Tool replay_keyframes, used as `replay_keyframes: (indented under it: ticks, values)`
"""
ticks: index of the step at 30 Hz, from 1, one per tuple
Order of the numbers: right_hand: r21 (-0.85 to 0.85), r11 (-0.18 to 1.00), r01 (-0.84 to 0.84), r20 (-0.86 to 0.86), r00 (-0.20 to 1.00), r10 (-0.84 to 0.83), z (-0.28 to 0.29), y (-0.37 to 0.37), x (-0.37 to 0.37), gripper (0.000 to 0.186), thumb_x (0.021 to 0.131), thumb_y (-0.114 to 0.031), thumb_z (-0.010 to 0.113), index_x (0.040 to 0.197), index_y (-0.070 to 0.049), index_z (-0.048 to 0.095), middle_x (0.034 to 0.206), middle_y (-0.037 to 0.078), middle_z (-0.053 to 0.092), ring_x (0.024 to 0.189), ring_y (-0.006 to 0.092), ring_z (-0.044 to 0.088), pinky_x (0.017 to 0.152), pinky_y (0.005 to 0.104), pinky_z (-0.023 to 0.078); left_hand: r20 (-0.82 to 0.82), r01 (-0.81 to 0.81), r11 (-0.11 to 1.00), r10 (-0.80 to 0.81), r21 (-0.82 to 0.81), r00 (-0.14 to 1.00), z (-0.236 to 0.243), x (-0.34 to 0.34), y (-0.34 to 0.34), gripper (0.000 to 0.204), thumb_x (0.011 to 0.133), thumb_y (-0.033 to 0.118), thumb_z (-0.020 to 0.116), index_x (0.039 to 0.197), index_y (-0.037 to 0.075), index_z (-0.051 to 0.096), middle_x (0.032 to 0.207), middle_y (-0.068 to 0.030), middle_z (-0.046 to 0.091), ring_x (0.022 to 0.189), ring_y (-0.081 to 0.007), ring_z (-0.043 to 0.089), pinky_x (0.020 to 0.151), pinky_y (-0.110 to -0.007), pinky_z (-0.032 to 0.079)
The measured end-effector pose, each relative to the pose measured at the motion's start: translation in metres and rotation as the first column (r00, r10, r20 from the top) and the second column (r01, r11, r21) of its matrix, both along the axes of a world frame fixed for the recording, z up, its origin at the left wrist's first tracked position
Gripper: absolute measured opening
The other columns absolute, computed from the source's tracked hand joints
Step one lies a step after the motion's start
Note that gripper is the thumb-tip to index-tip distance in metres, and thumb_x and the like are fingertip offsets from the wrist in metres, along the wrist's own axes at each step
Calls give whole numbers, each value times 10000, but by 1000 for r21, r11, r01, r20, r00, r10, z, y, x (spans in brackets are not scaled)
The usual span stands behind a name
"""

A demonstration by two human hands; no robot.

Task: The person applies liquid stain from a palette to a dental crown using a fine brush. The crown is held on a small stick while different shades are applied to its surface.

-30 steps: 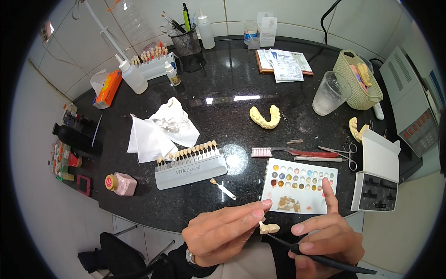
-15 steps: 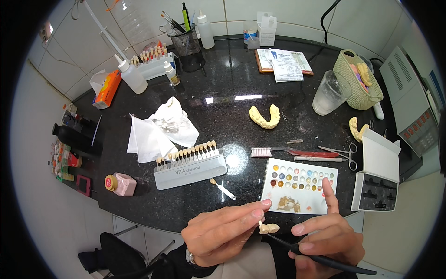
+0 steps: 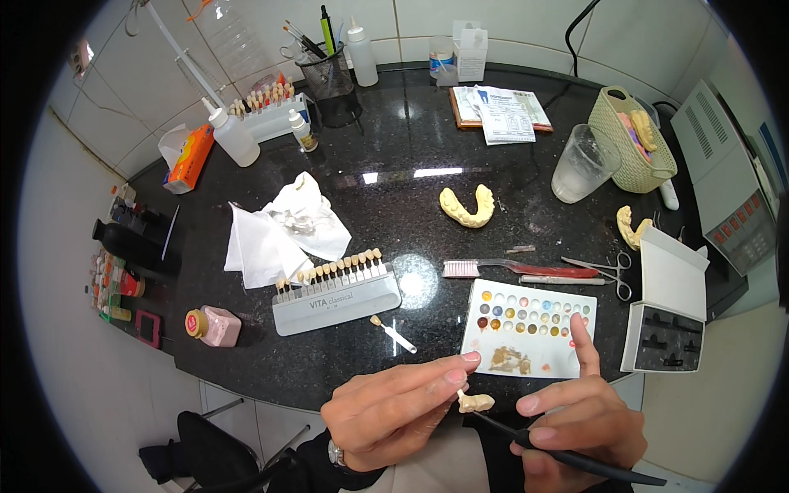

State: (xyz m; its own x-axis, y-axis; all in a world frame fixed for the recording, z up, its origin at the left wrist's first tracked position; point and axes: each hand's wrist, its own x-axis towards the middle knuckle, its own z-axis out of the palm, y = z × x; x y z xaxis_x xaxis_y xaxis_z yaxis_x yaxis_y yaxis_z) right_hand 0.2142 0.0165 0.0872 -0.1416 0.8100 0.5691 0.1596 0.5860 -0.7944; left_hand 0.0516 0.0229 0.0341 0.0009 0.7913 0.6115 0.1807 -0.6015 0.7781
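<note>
Pinched between the fingertips of my left hand is a cream-coloured dental bridge on a short pale peg. My right hand grips a slim black brush like a pen, index finger raised. Its tip reaches the underside of the bridge; whether it touches cannot be made out. Just beyond both hands lies a white palette with rows of coloured wells and a smeared brown patch. Left of it, a single shade tab rests before a grey tooth shade guide.
A yellow dental cast lies mid-table. Behind the palette are a red-handled toothbrush and scissor-like forceps. At right stand an open white box, a plastic cup and a basket. White cloths and a pink jar sit left.
</note>
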Motion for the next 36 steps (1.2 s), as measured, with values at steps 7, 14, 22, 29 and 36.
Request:
replay_keyframes:
  ticks: [7,14,22,29,36]
  values:
    - [11,1000,11,-4,1000,-10,0,0,4,93,726,-65,616,765,-50,533,620,64,580,722,208,623,946,616,216,14,41,997,-40,-58,999,2,0,-2,218,698,-118,603,902,-53,563,821,-238,615,774,-278,635,655,-303,536]
    - [9,1000,7,-3,1000,-7,1,1,4,91,727,-68,615,753,-49,530,606,62,575,716,209,622,945,617,216,8,20,999,-20,-36,1000,1,1,-1,228,681,-107,618,895,-40,575,824,-223,621,755,-265,641,634,-292,534]
    - [14,1000,14,16,1000,-14,0,1,3,86,724,-58,613,746,-48,531,611,63,577,715,206,622,945,616,218,-13,19,998,-20,-52,1000,3,0,-1,205,698,-103,613,887,-42,562,810,-232,618,759,-273,638,657,-312,536]
    - [22,1000,19,11,1000,-19,1,1,1,79,716,-43,610,743,-46,535,615,69,577,711,205,622,942,618,220,-2,25,999,-25,-38,1000,2,0,-1,206,696,-108,611,886,-46,563,811,-236,617,763,-276,637,659,-312,535]
    - [-135,991,-11,128,991,29,-2,-3,10,187,680,-99,687,764,-159,532,646,-64,518,729,109,584,989,620,117,39,1,999,0,-32,999,-1,1,-1,257,641,-95,649,887,-32,607,840,-202,630,746,-243,648,586,-245,529]
